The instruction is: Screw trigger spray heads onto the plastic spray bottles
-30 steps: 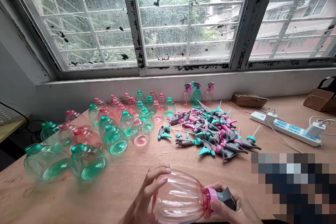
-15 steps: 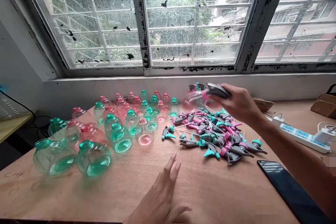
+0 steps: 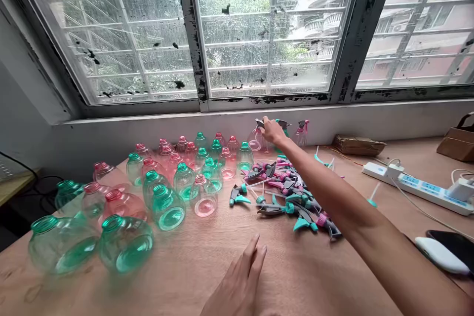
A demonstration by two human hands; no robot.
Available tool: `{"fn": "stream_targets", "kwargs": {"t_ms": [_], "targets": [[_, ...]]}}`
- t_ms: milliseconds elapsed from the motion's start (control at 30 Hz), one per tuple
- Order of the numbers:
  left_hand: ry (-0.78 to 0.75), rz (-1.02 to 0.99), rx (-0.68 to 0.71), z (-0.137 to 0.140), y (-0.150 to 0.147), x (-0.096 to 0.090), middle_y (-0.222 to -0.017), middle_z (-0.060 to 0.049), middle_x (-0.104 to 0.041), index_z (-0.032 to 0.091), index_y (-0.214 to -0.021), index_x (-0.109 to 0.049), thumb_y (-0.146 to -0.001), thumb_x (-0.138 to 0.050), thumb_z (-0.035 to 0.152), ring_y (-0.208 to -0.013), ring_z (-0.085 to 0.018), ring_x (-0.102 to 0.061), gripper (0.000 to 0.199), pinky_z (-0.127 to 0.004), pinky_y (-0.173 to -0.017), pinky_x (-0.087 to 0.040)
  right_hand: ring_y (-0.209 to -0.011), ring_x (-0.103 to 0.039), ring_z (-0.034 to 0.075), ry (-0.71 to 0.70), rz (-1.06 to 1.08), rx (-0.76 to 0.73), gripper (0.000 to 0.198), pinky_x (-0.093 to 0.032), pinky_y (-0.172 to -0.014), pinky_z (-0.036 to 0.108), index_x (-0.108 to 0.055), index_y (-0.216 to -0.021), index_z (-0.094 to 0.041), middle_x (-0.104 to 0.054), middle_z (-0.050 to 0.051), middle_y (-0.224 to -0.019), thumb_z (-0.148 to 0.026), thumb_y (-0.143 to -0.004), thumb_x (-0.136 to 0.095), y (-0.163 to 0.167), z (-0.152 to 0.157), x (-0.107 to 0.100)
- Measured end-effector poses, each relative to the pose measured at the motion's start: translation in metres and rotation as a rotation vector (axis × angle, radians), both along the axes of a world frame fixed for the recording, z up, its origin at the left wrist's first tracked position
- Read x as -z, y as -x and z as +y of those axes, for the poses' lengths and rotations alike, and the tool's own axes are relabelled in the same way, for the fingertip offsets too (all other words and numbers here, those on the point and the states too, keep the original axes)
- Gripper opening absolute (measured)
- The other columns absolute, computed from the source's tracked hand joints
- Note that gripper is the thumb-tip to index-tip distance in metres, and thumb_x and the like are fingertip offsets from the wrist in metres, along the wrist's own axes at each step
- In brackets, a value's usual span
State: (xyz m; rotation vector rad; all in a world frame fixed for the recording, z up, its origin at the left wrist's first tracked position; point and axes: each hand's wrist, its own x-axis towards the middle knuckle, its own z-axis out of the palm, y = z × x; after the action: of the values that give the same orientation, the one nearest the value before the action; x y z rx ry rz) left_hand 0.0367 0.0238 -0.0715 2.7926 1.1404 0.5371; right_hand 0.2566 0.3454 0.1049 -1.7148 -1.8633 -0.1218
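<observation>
At the back of the table, by the wall, my right hand (image 3: 272, 131) is closed around the dark trigger head of a clear pink spray bottle (image 3: 255, 141). The bottle is upright among other assembled spray bottles (image 3: 300, 133); whether its base touches the table I cannot tell. My left hand (image 3: 241, 276) is open near the front edge, fingers extended and holding nothing. Between the two hands lies a pile of trigger spray heads (image 3: 285, 187) in grey, pink and teal. One teal-and-grey spray head (image 3: 238, 195) lies at the pile's left side.
Several open green bottles (image 3: 126, 247) and pink bottles (image 3: 205, 202) stand on the left. On the right are a white power strip (image 3: 418, 185), a white rounded device (image 3: 440, 255) and a dark phone-like object (image 3: 454, 244). A flat cardboard piece (image 3: 358, 145) lies near the wall.
My right hand has moved left and back with the spray bottle, from above the pile to the row by the wall. The bottle has gone from tilted to upright. My left hand remains open.
</observation>
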Motion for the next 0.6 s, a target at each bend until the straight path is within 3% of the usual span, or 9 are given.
{"fn": "stream_targets", "kwargs": {"t_ms": [167, 300, 367, 467, 600], "targets": [[-0.065, 0.052, 0.009, -0.001, 0.000, -0.013, -0.160, -0.025, -0.035, 0.016, -0.160, 0.005, -0.092, -0.055, 0.060, -0.141, -0.037, -0.047, 0.101, -0.049, -0.105, -0.053, -0.103, -0.069, 0.027, 0.015, 0.021, 0.040, 0.029, -0.060, -0.085, 0.047, -0.062, -0.125, -0.019, -0.067, 0.009, -0.127, -0.029, -0.097, -0.064, 0.005, 0.020, 0.014], [-0.174, 0.147, 0.004, 0.001, 0.000, -0.005, -0.154, -0.022, -0.048, 0.011, -0.159, 0.006, -0.104, -0.038, 0.046, -0.134, -0.031, -0.056, 0.079, -0.041, -0.102, -0.056, -0.103, -0.069, 0.026, 0.029, 0.074, 0.047, 0.029, -0.060, -0.085, 0.047, -0.062, -0.124, -0.020, -0.067, 0.009, -0.127, -0.028, -0.097, -0.064, 0.011, 0.033, 0.027], [-0.269, 0.180, -0.009, 0.003, -0.003, 0.003, -0.148, -0.019, -0.057, 0.008, -0.159, -0.002, -0.107, -0.032, 0.036, -0.129, -0.028, -0.061, 0.066, -0.038, -0.099, -0.057, -0.103, -0.069, 0.027, 0.043, 0.104, 0.042, 0.029, -0.060, -0.085, 0.047, -0.062, -0.124, -0.020, -0.067, 0.009, -0.127, -0.028, -0.097, -0.064, 0.013, 0.039, 0.032], [-0.419, 0.219, -0.004, 0.002, -0.010, 0.013, -0.140, -0.015, -0.065, 0.005, -0.155, -0.025, -0.107, -0.030, 0.025, -0.126, -0.029, -0.064, 0.052, -0.039, -0.100, -0.056, -0.104, -0.069, 0.027, 0.071, 0.149, 0.034, 0.028, -0.059, -0.086, 0.047, -0.062, -0.124, -0.020, -0.067, 0.009, -0.128, -0.028, -0.097, -0.064, 0.017, 0.047, 0.037], [-0.441, 0.238, -0.008, 0.000, -0.017, 0.013, -0.136, -0.014, -0.068, 0.003, -0.145, -0.043, -0.104, -0.024, 0.010, -0.121, -0.030, -0.067, 0.045, -0.040, -0.097, -0.057, -0.105, -0.069, 0.027, 0.140, 0.201, 0.001, 0.029, -0.059, -0.086, 0.047, -0.062, -0.125, -0.020, -0.066, 0.009, -0.129, -0.028, -0.097, -0.064, 0.020, 0.053, 0.037]]}}
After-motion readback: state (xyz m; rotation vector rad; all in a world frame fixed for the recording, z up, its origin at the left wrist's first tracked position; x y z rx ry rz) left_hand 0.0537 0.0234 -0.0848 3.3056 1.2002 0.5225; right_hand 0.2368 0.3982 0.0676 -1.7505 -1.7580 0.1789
